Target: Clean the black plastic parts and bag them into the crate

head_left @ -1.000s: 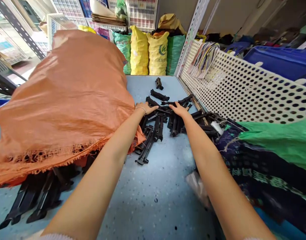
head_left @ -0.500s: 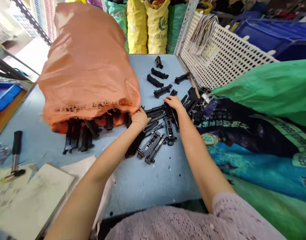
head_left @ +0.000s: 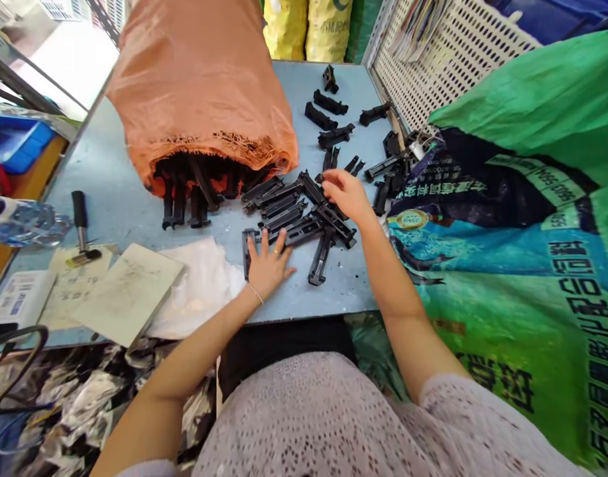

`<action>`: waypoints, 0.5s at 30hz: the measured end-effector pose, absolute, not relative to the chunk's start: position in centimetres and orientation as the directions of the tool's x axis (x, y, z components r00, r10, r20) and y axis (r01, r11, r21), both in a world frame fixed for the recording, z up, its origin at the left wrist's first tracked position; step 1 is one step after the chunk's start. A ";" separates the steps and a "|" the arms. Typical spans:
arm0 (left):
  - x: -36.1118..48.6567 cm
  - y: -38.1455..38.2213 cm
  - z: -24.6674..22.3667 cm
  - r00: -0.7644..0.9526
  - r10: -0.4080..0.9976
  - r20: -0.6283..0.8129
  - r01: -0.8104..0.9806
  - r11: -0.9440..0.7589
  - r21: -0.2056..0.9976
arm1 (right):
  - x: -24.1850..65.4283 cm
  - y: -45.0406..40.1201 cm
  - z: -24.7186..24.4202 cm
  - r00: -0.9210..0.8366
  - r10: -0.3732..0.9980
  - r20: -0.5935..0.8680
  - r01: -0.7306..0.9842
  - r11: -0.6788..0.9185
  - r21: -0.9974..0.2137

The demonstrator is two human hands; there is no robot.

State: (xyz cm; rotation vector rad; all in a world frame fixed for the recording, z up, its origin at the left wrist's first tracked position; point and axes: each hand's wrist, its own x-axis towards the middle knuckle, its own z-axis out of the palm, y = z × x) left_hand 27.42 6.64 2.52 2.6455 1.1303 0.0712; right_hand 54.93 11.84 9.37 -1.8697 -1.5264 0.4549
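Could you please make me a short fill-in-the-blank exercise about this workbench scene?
1. Black parts stick out of the mouth of the ____ sack.
2. The bracelet is on the person's ____ wrist.
3. The tabletop is pale ____.
4. The right hand is ____ from the tabletop's near edge than the left hand.

Missing words: orange; left; blue; farther

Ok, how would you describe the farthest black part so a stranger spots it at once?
On the blue table, look right of the big orange sack, toward the two yellow sacks. Several loose black parts lie there. The farthest black part is the one nearest the yellow sacks, and it looks shorter than its elongated neighbours.
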 end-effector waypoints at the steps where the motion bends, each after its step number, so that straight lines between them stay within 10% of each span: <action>1: 27.3 8.4 2.6 0.685 0.726 -0.061 0.713 -0.651 0.261 | 54.2 9.1 9.5 0.247 0.967 0.066 0.716 -0.136 -0.685; 8: 28.1 14.8 3.0 0.719 0.692 -0.068 0.678 -0.675 0.292 | 48.9 -0.8 5.4 0.407 0.834 -0.372 0.814 -0.516 -0.266; 15: 27.8 3.2 1.9 0.574 0.816 0.066 0.393 -0.345 0.852 | 43.8 -4.7 4.4 0.259 0.928 -0.267 0.817 -0.358 -0.453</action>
